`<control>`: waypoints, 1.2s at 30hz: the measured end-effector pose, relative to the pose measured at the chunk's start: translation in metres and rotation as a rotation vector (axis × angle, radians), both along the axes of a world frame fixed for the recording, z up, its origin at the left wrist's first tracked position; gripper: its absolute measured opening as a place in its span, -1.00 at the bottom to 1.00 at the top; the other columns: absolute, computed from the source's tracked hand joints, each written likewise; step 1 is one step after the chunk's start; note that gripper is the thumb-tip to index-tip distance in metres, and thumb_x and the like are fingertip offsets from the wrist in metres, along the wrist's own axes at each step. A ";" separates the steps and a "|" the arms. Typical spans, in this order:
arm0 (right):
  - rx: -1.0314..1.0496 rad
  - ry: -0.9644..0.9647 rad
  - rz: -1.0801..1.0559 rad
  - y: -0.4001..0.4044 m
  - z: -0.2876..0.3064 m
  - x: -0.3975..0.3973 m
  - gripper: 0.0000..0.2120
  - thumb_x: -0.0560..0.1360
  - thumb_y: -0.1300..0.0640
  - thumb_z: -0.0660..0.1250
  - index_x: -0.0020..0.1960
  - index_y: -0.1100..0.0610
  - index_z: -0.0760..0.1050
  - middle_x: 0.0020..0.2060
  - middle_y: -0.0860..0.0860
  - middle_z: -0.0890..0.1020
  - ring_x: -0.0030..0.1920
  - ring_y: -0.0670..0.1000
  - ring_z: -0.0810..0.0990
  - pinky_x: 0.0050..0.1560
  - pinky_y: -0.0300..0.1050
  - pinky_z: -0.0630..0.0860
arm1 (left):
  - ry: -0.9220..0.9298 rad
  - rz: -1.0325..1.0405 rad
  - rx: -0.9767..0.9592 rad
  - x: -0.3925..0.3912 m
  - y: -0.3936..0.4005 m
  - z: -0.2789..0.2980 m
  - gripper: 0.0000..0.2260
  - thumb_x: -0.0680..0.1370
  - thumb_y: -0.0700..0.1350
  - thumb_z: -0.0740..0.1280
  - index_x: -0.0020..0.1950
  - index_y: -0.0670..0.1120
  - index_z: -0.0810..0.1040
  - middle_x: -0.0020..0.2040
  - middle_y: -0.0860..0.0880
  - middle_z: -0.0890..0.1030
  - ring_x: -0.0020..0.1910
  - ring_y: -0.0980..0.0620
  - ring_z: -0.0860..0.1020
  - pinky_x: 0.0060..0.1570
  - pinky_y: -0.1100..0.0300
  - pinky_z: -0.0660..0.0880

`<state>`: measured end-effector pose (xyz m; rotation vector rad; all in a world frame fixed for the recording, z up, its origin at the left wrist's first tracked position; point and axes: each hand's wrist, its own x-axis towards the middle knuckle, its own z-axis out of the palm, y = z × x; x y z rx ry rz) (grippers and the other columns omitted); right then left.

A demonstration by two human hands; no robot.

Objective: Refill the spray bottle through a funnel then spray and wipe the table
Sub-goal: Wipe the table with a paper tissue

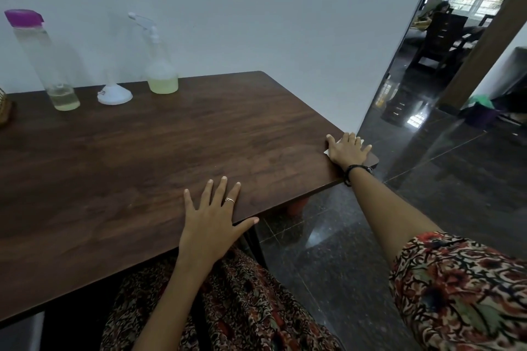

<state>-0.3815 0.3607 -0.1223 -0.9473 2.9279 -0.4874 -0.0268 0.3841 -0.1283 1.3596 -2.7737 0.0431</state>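
Two hands, left (209,225) and right (348,151), flat on one table (142,157).

Right hand (348,150) presses white cloth (328,152) on table (142,151).

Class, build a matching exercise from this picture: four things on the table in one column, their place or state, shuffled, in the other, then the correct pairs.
1. spray bottle
2. funnel
3. purple-capped bottle
4. white cloth

A. upside down on its wide mouth
B. pressed flat under the right hand
C. farthest left, nearly empty
D. yellowish liquid, trigger top on

Pairs: 1-D, 2-A, 3-C, 4-B
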 end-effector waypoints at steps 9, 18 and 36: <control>-0.012 -0.007 -0.049 0.014 0.003 0.007 -0.28 0.57 -0.25 -0.04 0.51 0.26 0.06 0.52 0.16 0.10 0.52 0.17 0.03 0.47 0.22 -0.16 | 0.067 -0.003 -0.028 0.002 -0.001 -0.006 -0.18 0.44 0.43 -0.31 0.41 0.00 0.35 0.40 -0.10 0.41 0.37 -0.15 0.38 0.22 -0.38 0.26; 0.012 -0.057 -0.147 0.024 0.007 0.021 -0.22 0.56 -0.27 -0.06 0.51 0.31 -0.04 0.52 0.23 0.01 0.53 0.19 -0.08 0.49 0.17 -0.22 | 0.083 -0.010 -0.020 0.001 0.000 -0.003 0.03 0.19 0.45 -0.60 0.52 0.07 0.00 0.55 -0.03 0.06 0.52 -0.08 0.04 0.38 -0.32 -0.01; 0.062 -0.048 -0.034 0.011 0.004 0.064 -0.12 0.54 -0.33 -0.11 0.50 0.40 -0.12 0.51 0.30 -0.05 0.53 0.21 -0.12 0.50 0.08 -0.23 | 0.054 -0.019 -0.036 0.002 0.000 -0.006 -0.20 0.42 0.42 -0.24 0.46 -0.01 0.25 0.45 -0.11 0.32 0.43 -0.16 0.29 0.29 -0.38 0.16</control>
